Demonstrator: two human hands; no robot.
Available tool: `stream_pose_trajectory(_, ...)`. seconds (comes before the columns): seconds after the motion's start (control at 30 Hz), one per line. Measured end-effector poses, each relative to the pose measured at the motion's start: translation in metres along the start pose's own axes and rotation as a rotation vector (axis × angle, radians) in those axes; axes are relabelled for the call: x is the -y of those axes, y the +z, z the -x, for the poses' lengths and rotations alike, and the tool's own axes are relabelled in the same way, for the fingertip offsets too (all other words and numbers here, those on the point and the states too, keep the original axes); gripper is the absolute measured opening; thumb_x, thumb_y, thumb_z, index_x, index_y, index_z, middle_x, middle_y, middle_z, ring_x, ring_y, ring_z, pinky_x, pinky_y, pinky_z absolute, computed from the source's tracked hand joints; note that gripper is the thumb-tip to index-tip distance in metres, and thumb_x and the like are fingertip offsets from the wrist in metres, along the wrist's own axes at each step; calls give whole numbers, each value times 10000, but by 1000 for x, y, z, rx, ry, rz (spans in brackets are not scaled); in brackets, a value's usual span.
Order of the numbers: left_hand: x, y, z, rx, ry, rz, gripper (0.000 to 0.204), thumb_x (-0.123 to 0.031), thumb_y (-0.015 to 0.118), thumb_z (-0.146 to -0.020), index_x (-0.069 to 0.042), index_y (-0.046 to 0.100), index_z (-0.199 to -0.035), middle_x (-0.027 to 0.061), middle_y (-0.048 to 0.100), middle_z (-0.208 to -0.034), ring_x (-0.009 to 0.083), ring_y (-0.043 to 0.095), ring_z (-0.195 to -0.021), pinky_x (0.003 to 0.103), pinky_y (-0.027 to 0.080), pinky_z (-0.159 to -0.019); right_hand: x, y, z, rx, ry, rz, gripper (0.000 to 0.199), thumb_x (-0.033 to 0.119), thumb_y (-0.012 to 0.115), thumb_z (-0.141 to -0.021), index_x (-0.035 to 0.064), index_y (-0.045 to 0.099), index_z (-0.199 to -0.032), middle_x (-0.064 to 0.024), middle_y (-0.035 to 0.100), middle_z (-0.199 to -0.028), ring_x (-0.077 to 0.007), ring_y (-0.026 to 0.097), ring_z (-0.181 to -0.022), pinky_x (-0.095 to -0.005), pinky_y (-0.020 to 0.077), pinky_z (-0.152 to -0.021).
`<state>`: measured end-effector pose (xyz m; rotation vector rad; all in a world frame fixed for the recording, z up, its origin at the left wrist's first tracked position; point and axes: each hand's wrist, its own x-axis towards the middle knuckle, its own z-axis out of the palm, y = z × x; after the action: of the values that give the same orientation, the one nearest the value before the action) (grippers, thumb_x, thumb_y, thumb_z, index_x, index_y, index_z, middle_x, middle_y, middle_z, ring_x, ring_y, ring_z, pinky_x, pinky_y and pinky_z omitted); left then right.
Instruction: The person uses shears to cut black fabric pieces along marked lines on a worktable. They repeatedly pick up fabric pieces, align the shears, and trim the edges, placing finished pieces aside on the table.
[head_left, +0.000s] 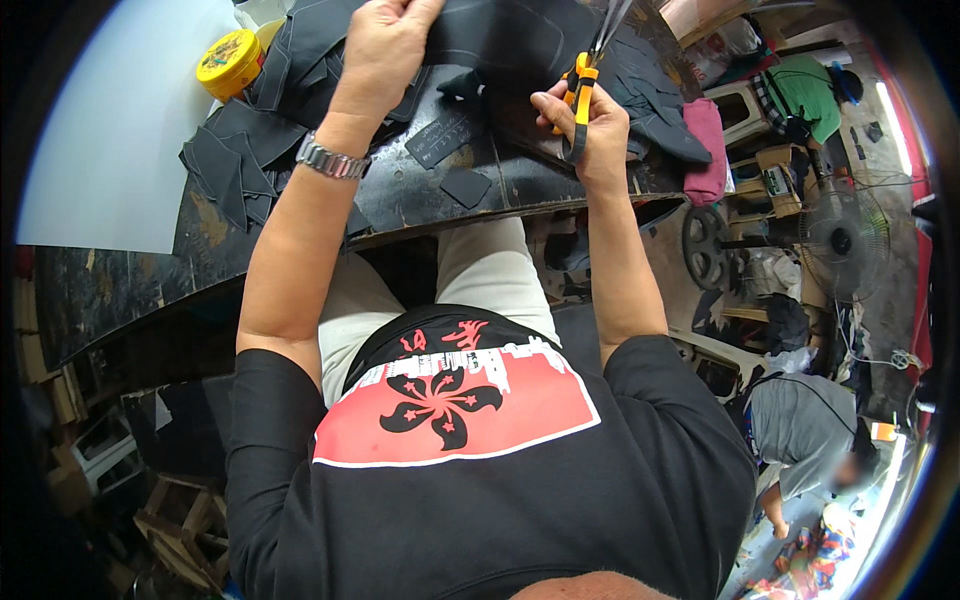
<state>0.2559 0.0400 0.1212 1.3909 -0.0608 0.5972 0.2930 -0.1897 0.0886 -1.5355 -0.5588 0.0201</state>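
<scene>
Lying nr scissors (586,73): blk pcs (655,105), pink cloth (706,150)

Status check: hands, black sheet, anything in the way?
Left hand holding black sheet. Right hand holding scissors. Loose black pieces on table, both sides.

We look down past a dark, scuffed counter (110,290) whose finish is worn to bare patches. On our right, the grey floor (650,262) is crowded: a black fan (843,237) stands on a round spoked base, near an open cardboard box (778,180) and a pale chair (735,112). A red band (922,300) runs along the far right, where bright light strips (897,128) glare. On our lower left, we see a wooden stool (183,530).
</scene>
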Motion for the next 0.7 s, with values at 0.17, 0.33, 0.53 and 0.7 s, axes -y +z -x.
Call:
stream_pose_trajectory(0.17,-2,-29,43,-142,-10,276,323,-110,575,-953,58,560,-1229,103,662,-1123,170,657,-976,285,527,-885,-15,-7,16,64,193,-40,227,146,815,-789,12,659,-885,-32,648,-749,-85,609,-634,-205,496,-584)
stream_pose_trajectory(0.33,14,-61,117,-310,-203,218,285,-32,568,-949,54,548,-1220,108,666,-1108,151,643,-979,278,502,-907,-33,-1,30,75,265,-107,253,210,842,-764,32,671,-819,-17,641,-709,-63,588,-578,-192,463,-543)
stream_pose_trajectory(0.53,34,-77,163,-371,-256,54,306,-27,595,-936,26,552,-1234,78,658,-1117,126,628,-987,258,494,-912,-35,19,35,206,264,114,255,202,842,-750,27,677,-833,6,608,-700,-59,553,-625,-199,454,-588)
stream_pose_trajectory(0.7,29,-78,165,-326,-284,88,370,-29,671,-884,24,551,-1230,97,664,-1097,120,644,-945,254,526,-854,-30,32,44,238,197,309,288,216,837,-750,6,671,-855,19,566,-685,-60,491,-646,-215,423,-600)
